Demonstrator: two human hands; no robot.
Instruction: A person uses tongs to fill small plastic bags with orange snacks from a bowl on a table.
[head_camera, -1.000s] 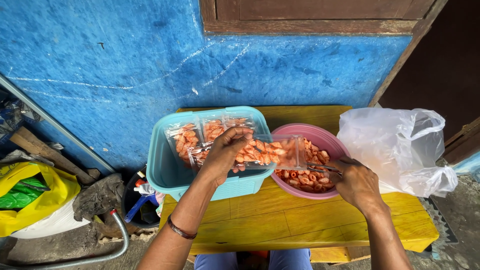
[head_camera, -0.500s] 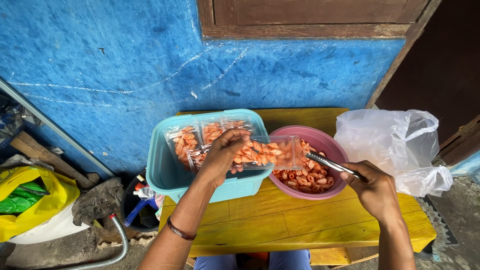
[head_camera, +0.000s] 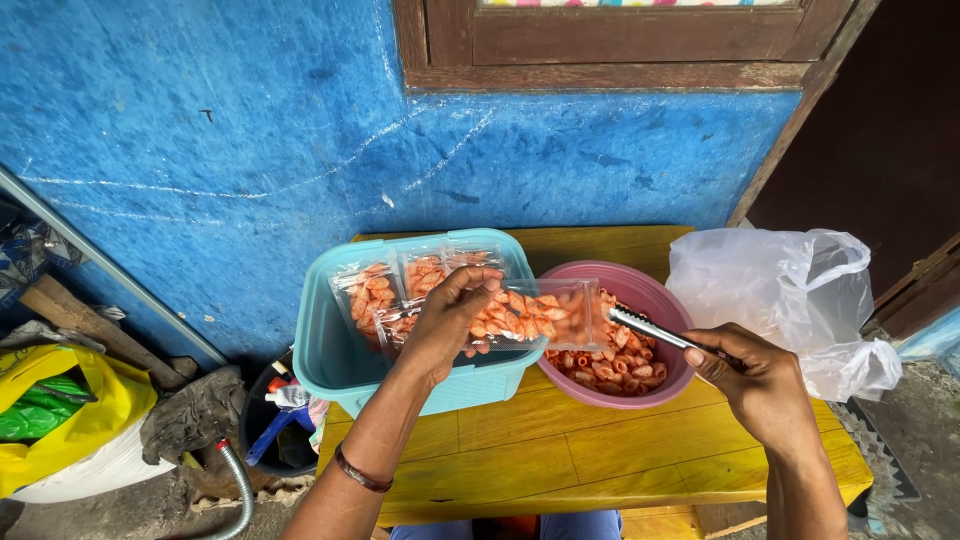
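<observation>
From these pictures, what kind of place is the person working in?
Probably an outdoor spot beside a house, used for packing snacks by hand: a rough blue painted wall, a small yellow wooden table, and a hose on bare ground.

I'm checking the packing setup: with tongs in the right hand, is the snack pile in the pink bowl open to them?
Probably yes. The right hand holds the metal tongs with their tips at the pink bowl; the snacks lie uncovered. The clear bag in the left hand overhangs only the bowl's left side.
</observation>
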